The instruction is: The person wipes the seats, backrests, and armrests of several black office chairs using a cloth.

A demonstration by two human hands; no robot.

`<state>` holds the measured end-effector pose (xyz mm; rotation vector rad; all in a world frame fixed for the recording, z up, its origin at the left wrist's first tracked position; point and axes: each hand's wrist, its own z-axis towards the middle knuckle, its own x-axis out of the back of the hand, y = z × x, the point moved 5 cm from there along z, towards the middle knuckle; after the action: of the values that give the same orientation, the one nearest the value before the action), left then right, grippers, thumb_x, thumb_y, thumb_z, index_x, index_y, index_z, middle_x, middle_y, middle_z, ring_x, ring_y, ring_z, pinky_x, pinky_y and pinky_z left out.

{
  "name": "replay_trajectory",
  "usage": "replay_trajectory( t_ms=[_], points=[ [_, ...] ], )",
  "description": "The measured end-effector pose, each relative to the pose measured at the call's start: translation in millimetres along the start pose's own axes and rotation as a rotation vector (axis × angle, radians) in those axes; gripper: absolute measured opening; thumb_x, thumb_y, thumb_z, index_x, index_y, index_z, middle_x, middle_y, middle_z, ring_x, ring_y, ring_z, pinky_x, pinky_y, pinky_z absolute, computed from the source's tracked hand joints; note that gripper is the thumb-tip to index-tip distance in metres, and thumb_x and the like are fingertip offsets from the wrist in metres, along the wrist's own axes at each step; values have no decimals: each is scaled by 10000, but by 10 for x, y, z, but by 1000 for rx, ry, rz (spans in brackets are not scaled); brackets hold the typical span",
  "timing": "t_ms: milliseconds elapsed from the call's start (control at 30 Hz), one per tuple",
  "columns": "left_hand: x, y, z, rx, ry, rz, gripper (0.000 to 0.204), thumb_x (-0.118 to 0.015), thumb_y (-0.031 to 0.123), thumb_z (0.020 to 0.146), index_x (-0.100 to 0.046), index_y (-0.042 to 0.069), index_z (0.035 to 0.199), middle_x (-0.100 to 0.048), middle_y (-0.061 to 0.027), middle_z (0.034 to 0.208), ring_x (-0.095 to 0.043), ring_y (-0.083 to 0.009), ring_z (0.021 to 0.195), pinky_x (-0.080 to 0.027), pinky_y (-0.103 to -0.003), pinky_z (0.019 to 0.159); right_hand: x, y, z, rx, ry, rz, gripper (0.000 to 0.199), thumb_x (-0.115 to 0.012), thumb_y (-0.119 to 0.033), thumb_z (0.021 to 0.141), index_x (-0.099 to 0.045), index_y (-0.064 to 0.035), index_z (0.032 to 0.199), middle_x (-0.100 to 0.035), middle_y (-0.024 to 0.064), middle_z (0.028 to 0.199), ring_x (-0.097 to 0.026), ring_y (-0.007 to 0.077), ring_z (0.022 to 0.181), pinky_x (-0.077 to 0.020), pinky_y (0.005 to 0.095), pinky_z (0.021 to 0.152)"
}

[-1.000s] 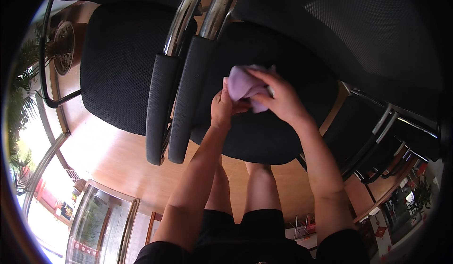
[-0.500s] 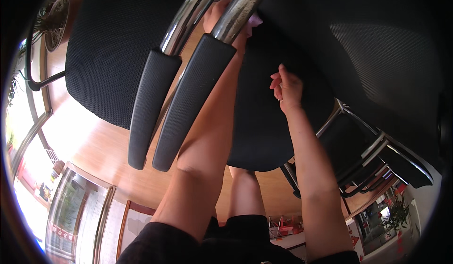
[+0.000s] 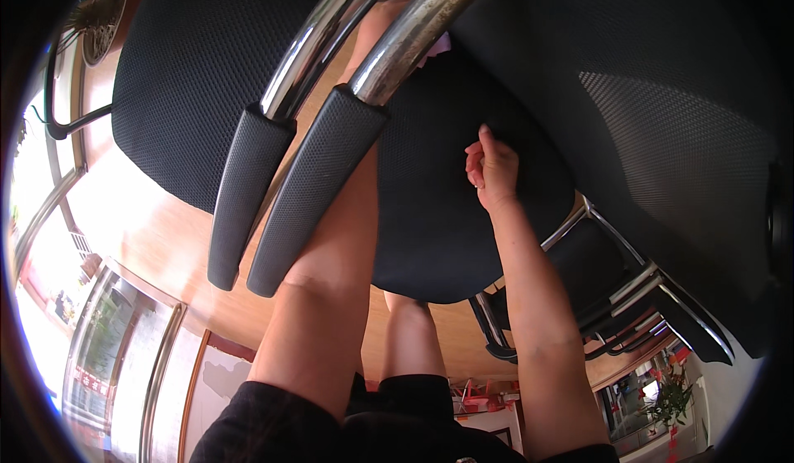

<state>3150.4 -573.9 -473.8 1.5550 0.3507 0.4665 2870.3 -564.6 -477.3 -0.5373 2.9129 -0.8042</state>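
Two black padded armrests on chrome tubes cross in front of my left arm: the nearer armrest (image 3: pixel 318 190) and the farther armrest (image 3: pixel 252 198). Behind the tubes, partly hidden, is my left hand (image 3: pixel 376 31), closed, with a pale pinkish cloth (image 3: pixel 437 48) showing at its right side. The hand reaches toward the far end of a black chair seat (image 3: pixel 438 207). Over that seat, apart from it as far as I can tell, hovers my right hand (image 3: pixel 498 169). Its fingers are loosely curled, the thumb points up, and nothing shows in it.
Another black mesh chair (image 3: pixel 198 83) stands at the left, beyond the armrests. A dark mesh backrest (image 3: pixel 686 124) fills the upper right. More chrome-framed chairs (image 3: pixel 637 298) stand at lower right. A potted plant (image 3: pixel 103 25) is at the far left.
The view has shifted, so the armrests, seat and both my arms sit further left. The nearer tube hides more of my left hand. My right hand keeps its curled shape.
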Motion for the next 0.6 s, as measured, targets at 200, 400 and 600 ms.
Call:
replay_trajectory(
  t_ms=[200,400,600],
  points=[
    [393,-935,114,117,-19,461,249,-620,209,1015,-732,51,1170,-751,-135,1034,-705,-243,964,-520,-357,934,-167,9,-41,-11,-62,7,507,-667,-408,987,-630,-34,646,-552,38,508,-401,89,351,-246,230,357],
    [89,-1366,57,171,-117,-195,244,-687,193,962,-743,85,1174,-758,-83,986,-708,-199,933,-538,-353,888,-41,-5,-4,33,-49,16,530,-661,-418,990,-616,-32,629,-531,44,491,-384,97,334,-235,239,343],
    [-106,-940,-28,240,42,-422,284,-673,240,982,-732,85,1213,-746,-69,954,-691,-132,851,-555,-269,770,50,7,23,27,15,-13,539,-655,-415,994,-603,-35,616,-512,41,478,-382,99,328,-233,233,333]
  ],
)
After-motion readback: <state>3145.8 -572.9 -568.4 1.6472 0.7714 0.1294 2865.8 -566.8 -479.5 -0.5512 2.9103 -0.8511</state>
